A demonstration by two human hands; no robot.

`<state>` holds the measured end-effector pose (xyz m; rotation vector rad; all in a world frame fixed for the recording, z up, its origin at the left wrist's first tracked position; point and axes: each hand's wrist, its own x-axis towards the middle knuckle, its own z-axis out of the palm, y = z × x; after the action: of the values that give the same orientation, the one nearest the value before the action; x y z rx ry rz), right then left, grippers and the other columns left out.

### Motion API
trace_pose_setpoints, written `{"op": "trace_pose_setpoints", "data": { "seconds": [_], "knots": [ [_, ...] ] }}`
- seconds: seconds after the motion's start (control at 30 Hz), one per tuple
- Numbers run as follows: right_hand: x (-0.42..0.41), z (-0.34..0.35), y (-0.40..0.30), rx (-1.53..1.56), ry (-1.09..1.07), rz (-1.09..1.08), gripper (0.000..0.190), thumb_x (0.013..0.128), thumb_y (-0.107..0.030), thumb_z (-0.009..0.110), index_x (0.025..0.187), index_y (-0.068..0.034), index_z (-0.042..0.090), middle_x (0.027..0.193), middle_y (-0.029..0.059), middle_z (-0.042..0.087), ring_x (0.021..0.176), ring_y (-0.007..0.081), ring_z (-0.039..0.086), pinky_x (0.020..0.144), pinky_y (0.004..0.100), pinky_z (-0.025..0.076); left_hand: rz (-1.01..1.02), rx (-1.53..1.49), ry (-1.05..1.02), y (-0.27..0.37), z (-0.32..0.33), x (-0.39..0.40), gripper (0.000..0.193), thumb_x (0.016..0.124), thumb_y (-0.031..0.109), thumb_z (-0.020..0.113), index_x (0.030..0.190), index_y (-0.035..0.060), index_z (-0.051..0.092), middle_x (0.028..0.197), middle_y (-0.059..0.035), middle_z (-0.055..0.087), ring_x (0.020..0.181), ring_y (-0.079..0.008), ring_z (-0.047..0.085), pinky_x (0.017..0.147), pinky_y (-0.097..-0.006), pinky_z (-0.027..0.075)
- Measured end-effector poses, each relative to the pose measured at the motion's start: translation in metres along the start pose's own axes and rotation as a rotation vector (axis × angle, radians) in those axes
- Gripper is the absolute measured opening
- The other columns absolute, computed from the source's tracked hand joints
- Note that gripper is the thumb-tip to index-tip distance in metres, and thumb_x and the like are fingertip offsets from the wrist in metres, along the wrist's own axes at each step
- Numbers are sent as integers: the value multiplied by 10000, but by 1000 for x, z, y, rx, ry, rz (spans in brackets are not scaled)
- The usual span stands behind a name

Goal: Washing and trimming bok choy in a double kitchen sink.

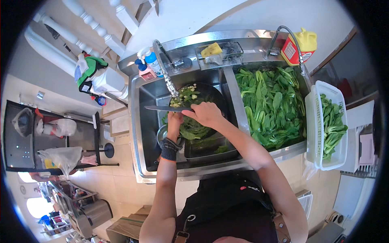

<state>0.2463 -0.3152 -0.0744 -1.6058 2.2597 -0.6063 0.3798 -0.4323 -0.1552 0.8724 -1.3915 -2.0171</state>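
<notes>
My right hand (206, 114) grips the handle of a kitchen knife (164, 108), whose blade points left over the left sink basin. Just below the blade is my left hand (175, 121), its fingers closed around something green, probably a leafy vegetable, mostly hidden. A dark round pan (216, 96) sits in the basin under both hands, with cut pale stem ends (189, 91) and loose leaves (191, 134) in it. Part of a metal bowl (162, 133) shows beside my left wrist. Leafy greens (270, 106) fill the right basin.
A gooseneck faucet (168, 79) hangs over the left basin. Behind it stand soap bottles (146, 71) and a wire rack (220, 63) with a sponge. A yellow jug (299, 45) stands at back right. White plastic baskets (332, 164) with greens adjoin the sink's right edge.
</notes>
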Motion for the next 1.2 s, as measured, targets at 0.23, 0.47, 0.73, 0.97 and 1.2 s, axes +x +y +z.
{"op": "trace_pose_setpoints", "data": {
  "seconds": [0.23,0.47,0.73,0.97,1.2],
  "knots": [
    [-17,-2,50,-87,61,164,644,901,-633,376,786,-63,654,671,179,641,669,368,646,618,478,512,96,23,170,16,8,5,52,811,66,475,809,109,504,618,43,414,511,-50,358,454,-207,277],
    [-124,-25,149,-64,248,601,609,923,-578,403,796,-40,659,707,231,644,714,404,650,643,488,523,-42,-214,45,39,31,8,153,946,242,519,982,96,486,669,17,423,529,-107,393,516,-266,380],
    [-228,-20,229,213,486,905,618,846,-604,553,772,8,579,683,237,626,700,413,638,636,478,498,-165,-89,-252,-19,127,21,199,941,98,545,1131,46,508,1024,-100,595,865,-221,643,793,-385,543],
    [-152,65,244,483,488,714,442,701,-353,783,794,23,571,765,218,641,766,377,643,689,446,501,-283,-252,-409,-29,192,12,291,922,71,550,1206,30,501,1167,-82,569,1095,-284,590,904,-449,497],
    [-140,65,232,380,558,703,277,643,-144,696,831,1,554,750,199,622,741,373,630,666,440,495,-384,-675,-346,-20,132,17,291,963,180,489,1233,76,511,1418,-113,430,1259,-310,455,1045,-460,370]
  ]
}}
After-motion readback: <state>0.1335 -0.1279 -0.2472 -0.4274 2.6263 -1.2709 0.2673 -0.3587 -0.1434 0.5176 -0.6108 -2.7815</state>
